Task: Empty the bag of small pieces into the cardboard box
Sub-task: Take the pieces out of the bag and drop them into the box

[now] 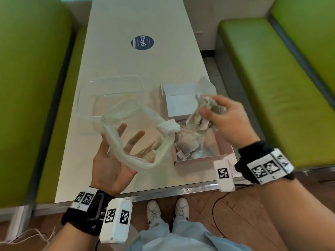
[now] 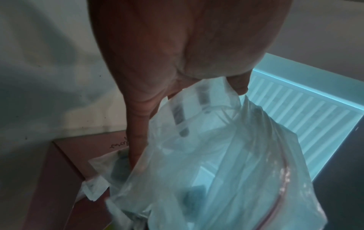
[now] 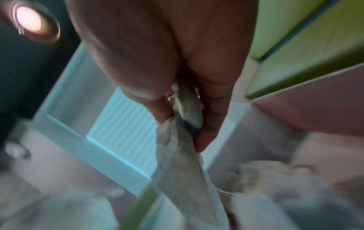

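Hands [image 1: 230,120] hold bag [image 1: 137,142]; table sticker [image 1: 142,42] reads "ClayG".

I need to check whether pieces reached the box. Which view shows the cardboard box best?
The head view: the whole open cardboard box with pieces inside. The left wrist view shows only a brown corner; the right wrist view a blurred pink wall.
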A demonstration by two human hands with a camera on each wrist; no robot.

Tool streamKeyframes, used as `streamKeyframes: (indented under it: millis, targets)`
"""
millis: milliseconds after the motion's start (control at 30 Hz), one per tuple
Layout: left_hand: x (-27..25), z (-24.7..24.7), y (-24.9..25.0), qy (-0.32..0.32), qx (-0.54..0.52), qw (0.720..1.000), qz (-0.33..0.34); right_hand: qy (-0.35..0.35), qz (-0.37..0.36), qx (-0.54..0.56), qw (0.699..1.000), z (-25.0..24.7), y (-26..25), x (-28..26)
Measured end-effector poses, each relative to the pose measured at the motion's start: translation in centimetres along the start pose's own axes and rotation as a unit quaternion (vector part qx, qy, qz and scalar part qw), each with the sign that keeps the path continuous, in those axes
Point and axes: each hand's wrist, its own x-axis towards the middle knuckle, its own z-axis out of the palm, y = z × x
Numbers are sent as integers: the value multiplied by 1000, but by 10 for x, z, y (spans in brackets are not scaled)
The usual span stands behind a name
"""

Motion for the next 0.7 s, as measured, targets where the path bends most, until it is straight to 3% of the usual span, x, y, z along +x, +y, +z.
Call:
streamKeyframes:
  millis: [67,133,233,366,433,500,533,566,633,700]
  targets:
    - [-1,2,0,10,1,1000,4,-20,17,-138,990,9,30,1]
    - [-3,5,0,9,7,1000,2,-28,2,-283,959,16,49,3]
    - [-4,12,-2,6,15,1000,-7,-74,19,-355,932,23,54,3]
    - [-7,21,1,-13,49,999,-5,-108,42,-499,859,25,32,-2]
    - [-10,30,4,-14,76,997,4,-80,-13,-503,861,24,1,-12]
    - [-12,41,8,-11,101,995,10,-57,-122,-398,908,27,-35,-26]
    - [-13,47,9,-12,112,994,13,-71,-174,-317,930,31,-53,-35]
    - [-14,52,11,-17,130,991,10,-113,-210,-269,933,37,-68,-42]
    - [-18,57,16,-47,179,983,-12,-220,-216,-296,904,50,-90,-55]
    - [-22,59,27,-98,198,975,-34,-289,-146,-406,854,60,-90,-56]
